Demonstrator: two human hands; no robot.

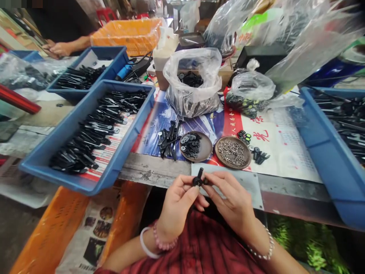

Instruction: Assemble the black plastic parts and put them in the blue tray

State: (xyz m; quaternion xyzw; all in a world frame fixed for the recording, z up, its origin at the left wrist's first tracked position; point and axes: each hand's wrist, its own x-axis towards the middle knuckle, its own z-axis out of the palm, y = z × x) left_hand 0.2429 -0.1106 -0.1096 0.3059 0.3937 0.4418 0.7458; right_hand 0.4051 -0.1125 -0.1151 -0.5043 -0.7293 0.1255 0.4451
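1. Head view, grip. The left hand [178, 201] has thumb and fingertips together, pinched on the left side of a small black part [199, 180]. The right hand [232, 196] has its fingertips brought together at the right side of the same part. Whether they also hold a separate small piece cannot be told.
2. Head view, position. The black part is in the air between both hands, in front of the wearer's body, at the near edge of the tabletop [156, 172], by the left end of a pale plate [251, 190].
3. Head view, axis. The part's short stem stands out between the fingers and points away from the wearer, toward the tabletop's far side.
4. Head view, supply. The dish [236, 166] of small screws [230, 151] lies beyond the part and to its right, set back from the near edge; the right hand is nearer. The dish of flat black pieces [190, 144] lies beyond the part, slightly left.
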